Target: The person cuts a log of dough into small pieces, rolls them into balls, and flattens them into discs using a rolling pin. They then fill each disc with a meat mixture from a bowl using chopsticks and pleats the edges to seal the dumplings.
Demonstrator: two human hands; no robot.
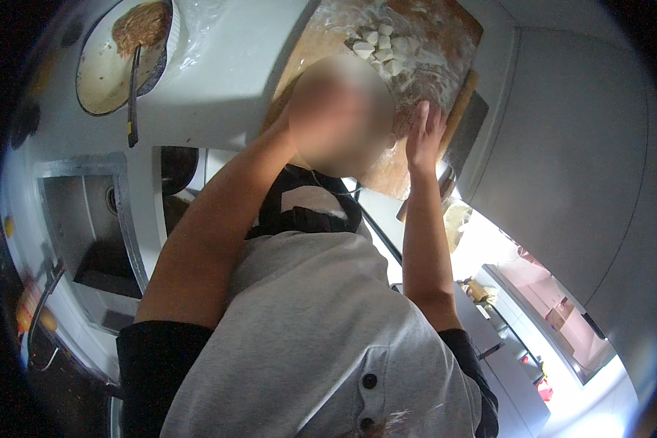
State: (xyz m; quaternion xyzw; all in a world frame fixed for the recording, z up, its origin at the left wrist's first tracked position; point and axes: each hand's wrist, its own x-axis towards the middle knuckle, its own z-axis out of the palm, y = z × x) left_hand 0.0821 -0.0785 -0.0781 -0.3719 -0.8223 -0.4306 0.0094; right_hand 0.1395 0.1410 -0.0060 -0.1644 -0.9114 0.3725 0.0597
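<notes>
A floured wooden board (pixel 290 60) lies before me. Several small pieces of cut white dough (pixel 383 49) sit in a pile on its far part, with loose flour around them. My left hand (pixel 331 112) is over the near left part of the board. A round blur hides its fingers and anything they may hold. Over the board's right side, my right hand (pixel 427 131) has its fingers stretched out, with nothing seen in them. Close beside it, along the board's right edge, lies what looks like a wooden rolling pin (pixel 462 101).
At the far left, a pale bowl (pixel 101 82) holds minced filling (pixel 142 27) and a dark-handled utensil (pixel 133 104). Clear plastic film (pixel 197 38) lies beside it. A sink (pixel 87 219) with a faucet (pixel 44 306) is at my left. A flat grey thing (pixel 471 128) lies right of the board.
</notes>
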